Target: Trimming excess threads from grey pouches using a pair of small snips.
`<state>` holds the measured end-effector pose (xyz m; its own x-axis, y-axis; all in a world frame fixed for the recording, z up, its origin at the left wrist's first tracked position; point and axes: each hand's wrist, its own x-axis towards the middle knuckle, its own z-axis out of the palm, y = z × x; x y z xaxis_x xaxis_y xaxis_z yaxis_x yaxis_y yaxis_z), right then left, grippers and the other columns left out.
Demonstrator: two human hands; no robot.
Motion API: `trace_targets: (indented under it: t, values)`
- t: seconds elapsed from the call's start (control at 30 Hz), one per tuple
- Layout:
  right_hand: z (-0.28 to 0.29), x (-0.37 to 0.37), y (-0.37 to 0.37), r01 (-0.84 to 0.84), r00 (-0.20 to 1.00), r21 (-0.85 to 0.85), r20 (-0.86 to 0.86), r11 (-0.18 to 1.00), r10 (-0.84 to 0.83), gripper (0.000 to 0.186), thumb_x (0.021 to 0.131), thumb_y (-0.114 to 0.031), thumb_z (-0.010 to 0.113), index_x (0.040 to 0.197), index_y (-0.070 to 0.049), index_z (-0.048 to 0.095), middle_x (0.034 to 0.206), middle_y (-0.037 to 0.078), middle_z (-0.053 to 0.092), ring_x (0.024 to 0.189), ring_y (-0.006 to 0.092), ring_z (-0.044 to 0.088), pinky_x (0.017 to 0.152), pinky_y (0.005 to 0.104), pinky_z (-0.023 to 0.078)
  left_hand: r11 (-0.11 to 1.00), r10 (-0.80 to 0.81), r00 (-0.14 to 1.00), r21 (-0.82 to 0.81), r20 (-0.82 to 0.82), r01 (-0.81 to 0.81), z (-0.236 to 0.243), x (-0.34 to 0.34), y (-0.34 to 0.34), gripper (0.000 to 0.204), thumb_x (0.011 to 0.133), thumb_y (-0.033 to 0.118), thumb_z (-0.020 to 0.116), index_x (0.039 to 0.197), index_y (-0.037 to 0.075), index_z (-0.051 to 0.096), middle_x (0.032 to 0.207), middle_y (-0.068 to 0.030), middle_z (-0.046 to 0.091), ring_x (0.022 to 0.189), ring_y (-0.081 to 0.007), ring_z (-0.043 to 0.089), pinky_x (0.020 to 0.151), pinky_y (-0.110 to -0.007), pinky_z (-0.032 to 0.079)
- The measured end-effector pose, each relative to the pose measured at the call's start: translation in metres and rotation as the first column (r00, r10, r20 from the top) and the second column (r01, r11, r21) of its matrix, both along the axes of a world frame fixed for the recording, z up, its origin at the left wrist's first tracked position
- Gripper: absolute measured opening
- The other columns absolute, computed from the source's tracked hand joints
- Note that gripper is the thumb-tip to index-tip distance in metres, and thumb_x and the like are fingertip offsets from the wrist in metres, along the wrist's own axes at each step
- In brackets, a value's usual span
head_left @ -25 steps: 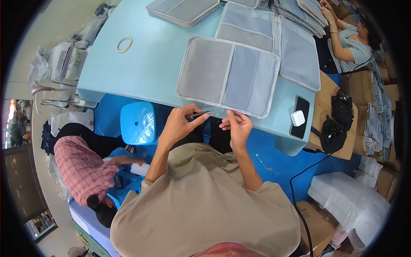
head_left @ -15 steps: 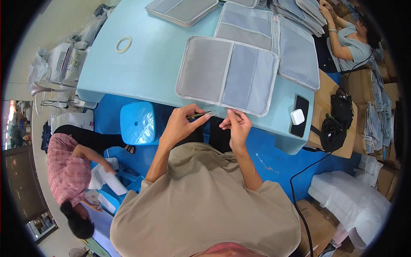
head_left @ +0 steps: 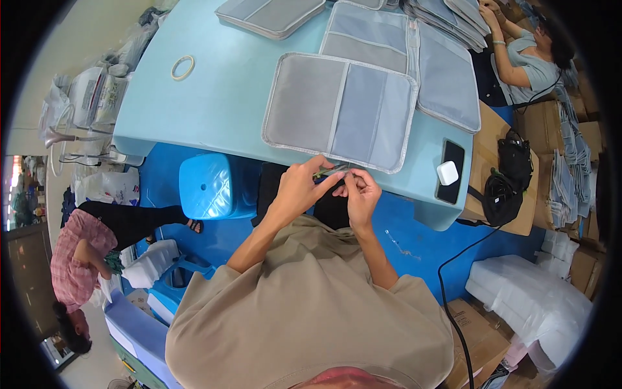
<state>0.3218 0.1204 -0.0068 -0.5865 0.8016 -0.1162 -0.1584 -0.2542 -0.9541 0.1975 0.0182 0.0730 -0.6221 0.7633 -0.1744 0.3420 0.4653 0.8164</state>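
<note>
My left hand (head_left: 297,189) is closed around small pointed thread snips (head_left: 321,174) with dark and green parts. Their tips reach toward my right hand (head_left: 361,194), whose thumb and finger are pinched together at the near edge of a grey fabric organiser panel (head_left: 303,100). What lies in that pinch is too small to make out. The panel has pale piped edges and a bluish mesh half, and it lies flat on the light-blue table (head_left: 220,97). Under its far side rests an opened grey organiser (head_left: 447,71).
More organisers (head_left: 272,16) are stacked at the back. A tape roll (head_left: 183,67) sits left; a phone (head_left: 451,162) with a white case (head_left: 447,172) on it sits right. A blue stool (head_left: 206,185) stands by the table. One co-worker (head_left: 81,253) is left, another (head_left: 525,61) far right.
My left hand has moved right with the snips, bringing their tips up to my right hand's fingers. The co-worker on the left has shifted further left.
</note>
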Motion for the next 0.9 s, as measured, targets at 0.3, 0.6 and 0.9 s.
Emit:
trace_targets:
  t: [0.3,0.6,0.9]
  values:
    - [-0.003,0.004,-0.001,0.018,0.995,0.045,0.093,0.999,-0.022,0.014,0.100,-0.007,0.070,0.102,0.007,0.071,0.063,0.002,0.063,0.053,0.0095,0.062,0.048,0.0232,0.043,0.993,0.031,0.991,0.116,-0.127,-0.017,-0.003,-0.002,0.005,0.030,0.092,0.030,0.078,0.095,0.001,0.072,0.072,-0.0171,0.067,0.049,-0.0282,0.049,0.050,-0.038,0.039]
    - [-0.005,0.004,0.001,0.005,0.993,0.066,0.116,0.998,-0.012,0.016,0.099,-0.007,0.071,0.104,0.008,0.073,0.066,0.004,0.067,0.054,0.0101,0.064,0.047,0.0223,0.040,0.990,0.047,0.986,0.138,-0.159,-0.025,-0.013,0.000,0.004,0.028,0.093,0.029,0.078,0.095,0.002,0.072,0.082,-0.0124,0.074,0.048,-0.0276,0.054,0.050,-0.036,0.043]
    - [-0.007,0.006,0.001,-0.004,0.990,0.090,0.141,0.996,-0.009,0.016,0.098,-0.007,0.072,0.104,0.008,0.073,0.065,0.003,0.066,0.054,0.0095,0.063,0.048,0.0224,0.040,0.989,0.045,0.983,0.145,-0.176,-0.019,-0.016,-0.003,0.002,0.027,0.093,0.028,0.078,0.095,0.002,0.072,0.083,-0.0114,0.075,0.048,-0.0279,0.053,0.050,-0.035,0.044]
